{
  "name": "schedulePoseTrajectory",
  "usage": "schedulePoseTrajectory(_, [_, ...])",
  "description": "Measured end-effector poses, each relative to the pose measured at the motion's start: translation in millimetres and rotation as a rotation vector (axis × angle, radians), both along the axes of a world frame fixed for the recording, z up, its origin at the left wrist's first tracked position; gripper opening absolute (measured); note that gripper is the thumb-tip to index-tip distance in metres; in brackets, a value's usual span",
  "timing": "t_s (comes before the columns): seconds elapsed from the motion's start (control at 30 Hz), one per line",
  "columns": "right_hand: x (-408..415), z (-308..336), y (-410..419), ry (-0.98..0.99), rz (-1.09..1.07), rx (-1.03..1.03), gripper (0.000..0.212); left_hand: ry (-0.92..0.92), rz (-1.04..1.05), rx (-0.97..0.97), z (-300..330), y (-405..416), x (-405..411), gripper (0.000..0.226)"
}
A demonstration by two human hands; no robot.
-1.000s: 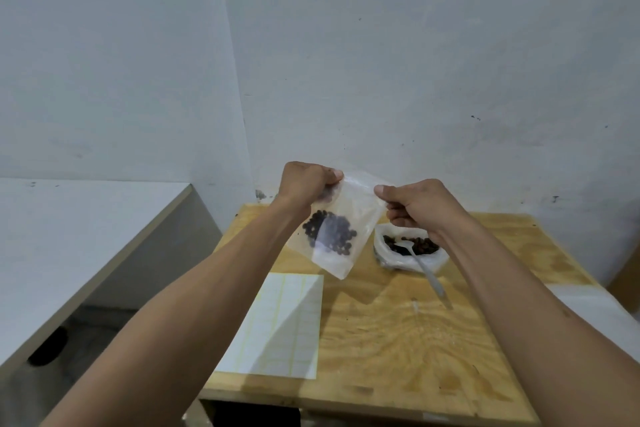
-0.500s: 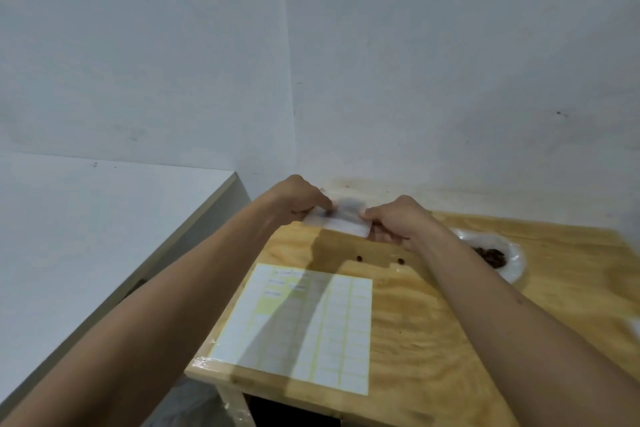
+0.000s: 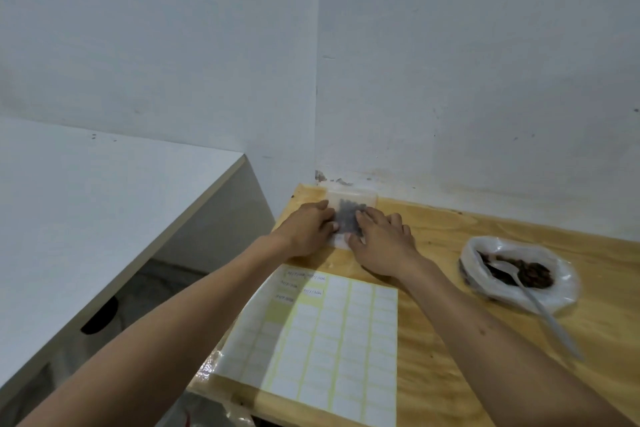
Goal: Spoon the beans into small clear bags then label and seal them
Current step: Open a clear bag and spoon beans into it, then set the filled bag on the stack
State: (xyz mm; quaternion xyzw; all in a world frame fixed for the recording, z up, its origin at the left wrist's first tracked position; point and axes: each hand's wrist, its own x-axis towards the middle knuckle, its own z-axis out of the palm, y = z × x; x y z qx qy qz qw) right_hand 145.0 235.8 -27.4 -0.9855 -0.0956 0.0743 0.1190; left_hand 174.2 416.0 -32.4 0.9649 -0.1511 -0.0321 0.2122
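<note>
Small bag [image 3: 349, 215]: it lies flat on the wooden counter [image 3: 485, 340] in the far left corner, close to the wall, with dark beans [image 3: 348, 218] showing through the clear plastic.
Your left hand [image 3: 306, 230]: fingers laid fairly straight on the bag's left side, pressing it down; the grip is flat, not curled round anything.
Your right hand [image 3: 381, 241]: fingers spread and straight on the bag's right side, thumb at its near edge, also pressing flat.
Label sheet [image 3: 311, 350]: it lies near the counter's front left edge, just beside your forearms, with a few written labels at its far left corner.
Bean supply: an open white bag [image 3: 561, 277] sits well to the right, a white spoon [image 3: 540, 308] resting in its beans.
Side surface: a white table [image 3: 86, 218] stands to the left.
</note>
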Motion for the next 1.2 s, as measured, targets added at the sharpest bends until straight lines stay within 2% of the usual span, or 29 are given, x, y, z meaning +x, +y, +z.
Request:
schedulePoseTrajectory(0.1, [2,-1,1,-0.011,0.021,-0.025,0.063,0.032,-0.049,-0.008,-3,5,3,0.022])
schedulePoseTrajectory(0.27, [2,-2,-2,-0.016,0.033,-0.032,0.065,0.082,-0.073,0.015,-1,6,-3,0.041])
schedulePoseTrajectory(0.33, [1,1,-5,0.008,0.038,0.025,0.067,0.067,-0.054,0.012,2,4,-10,0.048])
schedulePoseTrajectory(0.43, [-4,16,-16,-0.008,0.041,0.203,0.068,-0.024,0.009,-0.022,8,-1,-17,0.058])
schedulePoseTrajectory(0.57, [-12,53,-50,-0.162,0.016,0.313,0.066,-0.206,0.015,-0.131,32,-25,-25,0.063])
schedulePoseTrajectory(0.73, [-43,98,-120,-0.315,-0.101,0.353,0.06,-0.287,-0.004,-0.355,67,-92,-45,0.047])
schedulePoseTrajectory(0.93, [-105,108,-220,-0.311,-0.314,0.3,0.056,-0.233,-0.089,-0.569,83,-201,-84,0.038])
schedulePoseTrajectory(1.07, [-155,98,-286,-0.262,-0.462,0.225,0.056,-0.167,-0.196,-0.521,78,-271,-116,0.039])
schedulePoseTrajectory(1.2, [-205,83,-344,-0.222,-0.625,0.169,0.053,-0.132,-0.332,-0.345,68,-329,-145,0.042])
